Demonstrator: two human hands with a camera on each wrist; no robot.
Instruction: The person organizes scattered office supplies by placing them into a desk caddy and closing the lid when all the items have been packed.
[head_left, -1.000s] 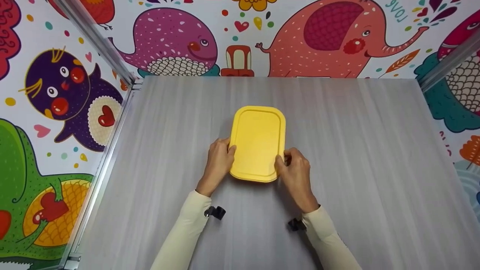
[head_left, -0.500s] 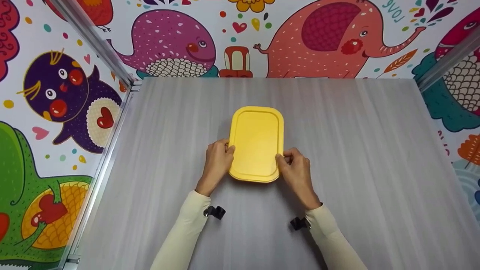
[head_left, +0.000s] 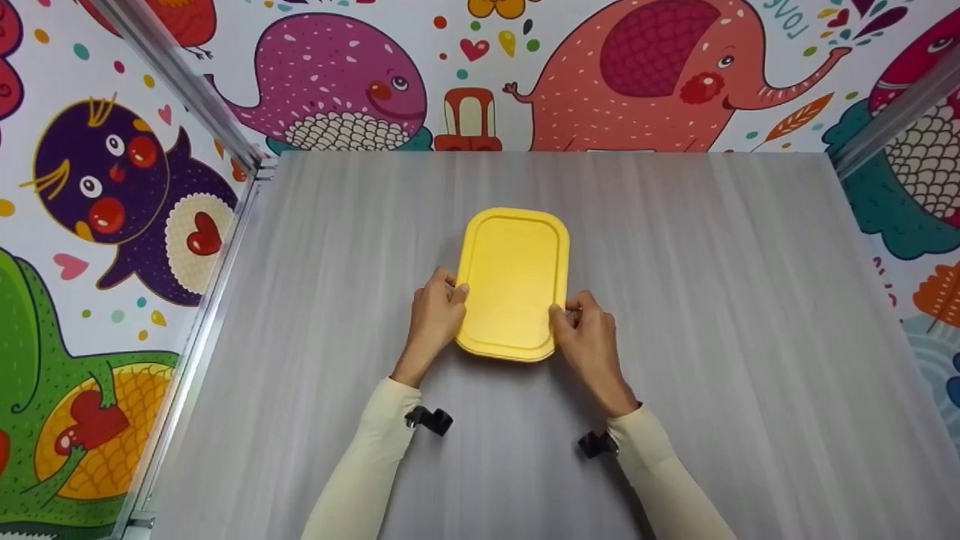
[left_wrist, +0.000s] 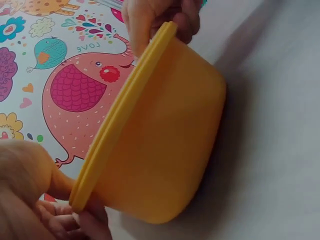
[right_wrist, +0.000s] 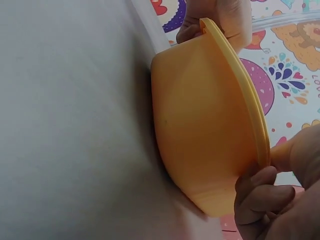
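Note:
A yellow rectangular food container (head_left: 514,285) with rounded corners stands on the grey table, its flat lid (head_left: 517,262) facing up. My left hand (head_left: 436,315) pinches the lid's rim on the left side, thumb on top and fingers curled beneath. On the right side, close to the near corner, my right hand (head_left: 589,341) pinches the rim in the same manner. Both wrist views show the container's deep yellow side wall (left_wrist: 160,135) below the rim. In the right wrist view, the fingertips (right_wrist: 262,177) press under the lid's edge. The container's inside is hidden by the lid.
The grey wood-grain table (head_left: 712,337) extends around the container. Walls printed with cartoon animals (head_left: 645,82) border it at the back and sides, with a metal frame rail (head_left: 199,337) along the left edge. Black wrist cameras (head_left: 431,421) sit at both cuffs.
The head view has shifted slightly. Both hands keep their grip at the container's rim, with only small finger shifts. The container has hardly moved, and its lid still covers it.

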